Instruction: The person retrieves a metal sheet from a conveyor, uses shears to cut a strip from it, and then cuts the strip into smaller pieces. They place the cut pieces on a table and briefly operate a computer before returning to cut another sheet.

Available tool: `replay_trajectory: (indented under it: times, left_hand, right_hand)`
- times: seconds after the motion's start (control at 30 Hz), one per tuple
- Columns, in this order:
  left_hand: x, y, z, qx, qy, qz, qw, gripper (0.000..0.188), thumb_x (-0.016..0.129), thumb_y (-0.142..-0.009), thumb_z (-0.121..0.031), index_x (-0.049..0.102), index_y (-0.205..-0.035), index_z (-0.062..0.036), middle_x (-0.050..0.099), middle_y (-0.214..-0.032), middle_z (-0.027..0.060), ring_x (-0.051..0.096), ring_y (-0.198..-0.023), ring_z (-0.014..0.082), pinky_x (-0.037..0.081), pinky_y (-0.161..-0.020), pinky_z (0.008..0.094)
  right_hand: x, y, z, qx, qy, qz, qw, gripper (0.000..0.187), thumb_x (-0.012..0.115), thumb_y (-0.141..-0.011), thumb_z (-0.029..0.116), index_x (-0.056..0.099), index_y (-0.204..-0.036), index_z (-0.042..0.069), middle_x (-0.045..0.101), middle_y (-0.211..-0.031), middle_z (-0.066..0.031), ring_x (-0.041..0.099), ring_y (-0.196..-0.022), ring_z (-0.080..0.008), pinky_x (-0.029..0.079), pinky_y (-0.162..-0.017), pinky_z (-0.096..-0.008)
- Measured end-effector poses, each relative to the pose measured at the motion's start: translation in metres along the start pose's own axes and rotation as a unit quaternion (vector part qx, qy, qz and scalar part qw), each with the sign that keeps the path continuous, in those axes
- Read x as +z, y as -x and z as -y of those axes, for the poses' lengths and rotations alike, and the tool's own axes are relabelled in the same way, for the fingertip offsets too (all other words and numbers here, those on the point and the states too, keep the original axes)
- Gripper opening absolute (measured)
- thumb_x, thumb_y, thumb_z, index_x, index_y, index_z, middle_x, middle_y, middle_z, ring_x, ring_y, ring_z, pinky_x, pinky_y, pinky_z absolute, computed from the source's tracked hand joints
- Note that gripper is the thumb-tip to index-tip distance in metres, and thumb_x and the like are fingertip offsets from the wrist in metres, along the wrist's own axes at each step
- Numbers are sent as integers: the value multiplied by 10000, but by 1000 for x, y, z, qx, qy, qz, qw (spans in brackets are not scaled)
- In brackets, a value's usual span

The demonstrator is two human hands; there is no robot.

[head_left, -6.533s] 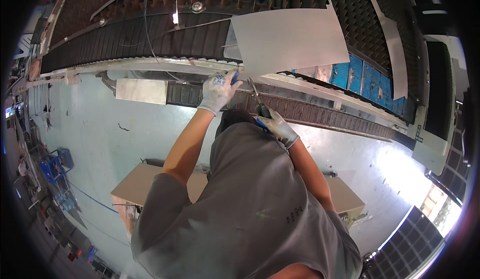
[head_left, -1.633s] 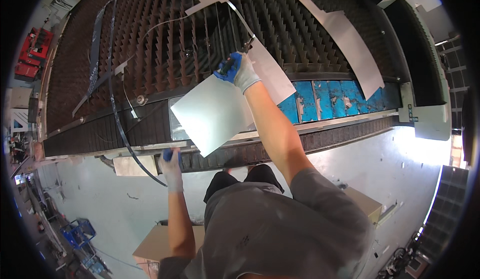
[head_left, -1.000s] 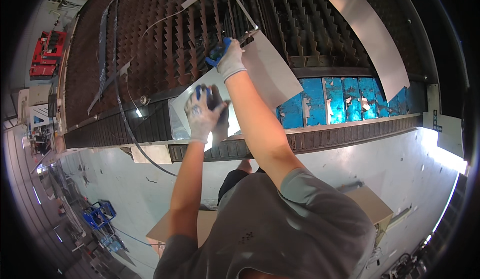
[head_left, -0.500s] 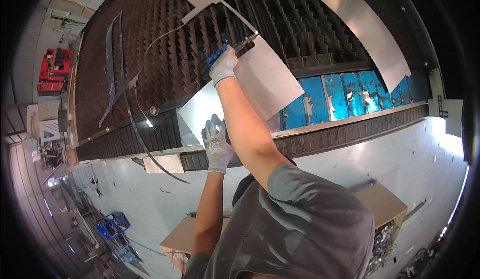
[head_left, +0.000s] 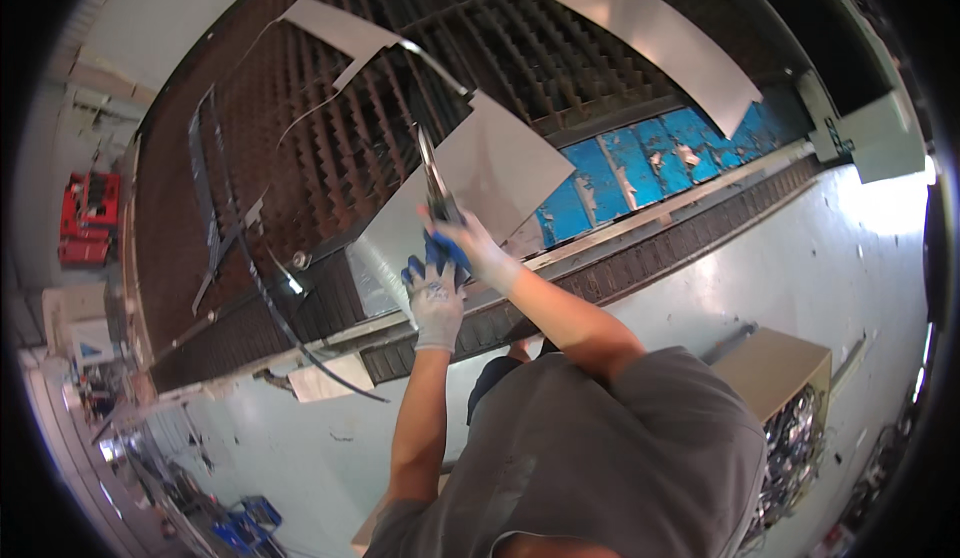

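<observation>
Gloved in grey with blue, my right hand [head_left: 470, 243] grips a pair of metal snips [head_left: 432, 166], their long jaws pointing away over a shiny metal sheet [head_left: 480, 153]. The sheet lies across the slatted bed near its front edge. Just left of the right hand, my left hand [head_left: 437, 303] rests on the sheet's near side with its fingers spread; their tips are partly crowded by the right glove. A thin strip [head_left: 435, 63] runs from the sheet's far corner to a notched metal offcut [head_left: 335, 30].
Rusty toothed slats [head_left: 300, 128] fill the bed. A curved sheet piece [head_left: 650, 33] lies at the far right, above blue panels [head_left: 620, 178]. Dark strips [head_left: 240, 218] hang over the front edge at left. A cardboard box [head_left: 770, 368] with metal scrap stands behind on the right.
My right hand has drawn back toward me with the snips, away from the sheet's far corner to beside my left hand. My left hand has stayed on the near edge. The view has shifted.
</observation>
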State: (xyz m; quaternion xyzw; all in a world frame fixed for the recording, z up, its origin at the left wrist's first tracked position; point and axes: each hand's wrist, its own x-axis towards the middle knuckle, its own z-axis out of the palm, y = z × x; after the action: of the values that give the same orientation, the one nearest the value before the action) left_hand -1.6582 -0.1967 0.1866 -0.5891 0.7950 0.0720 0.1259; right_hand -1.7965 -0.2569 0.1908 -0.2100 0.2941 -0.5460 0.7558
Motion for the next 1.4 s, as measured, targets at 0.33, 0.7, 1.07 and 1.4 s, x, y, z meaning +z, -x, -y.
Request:
replay_trajectory:
  times: [0.33,0.7,1.07,1.4]
  left_hand:
    - [-107,4,51,113,216,-431,869,172,615,-999,-40,724,-1108,38,764,-1077,167,753,-957,325,597,-868,386]
    - [-284,-166,-184,323,74,-615,716,413,633,-846,89,720,-1226,-48,738,-1196,133,708,-1079,312,558,-922,395]
    - [-114,-329,-302,-79,90,-304,945,537,638,-957,-437,560,-1379,-114,620,-1304,235,636,-1144,426,518,-970,513]
    - [-87,-347,-481,-170,195,-172,951,628,622,-927,-561,710,-1162,15,713,-1204,233,684,-1152,366,523,-1015,445]
  right_hand:
    - [-123,298,58,-55,151,-285,945,537,744,-914,178,566,-1398,28,616,-1162,-17,566,-977,-105,505,-834,-278]
    - [-291,454,79,-5,319,-526,788,511,721,-889,287,617,-1326,43,692,-1111,-152,665,-1033,-238,514,-944,-362]
    - [-395,706,53,-17,125,-678,724,376,678,-888,127,637,-1244,13,604,-913,3,544,-732,-90,461,-601,-275]
    - [-497,722,156,12,222,-617,755,373,705,-901,105,612,-1255,30,616,-874,3,565,-715,-83,476,-587,-256]
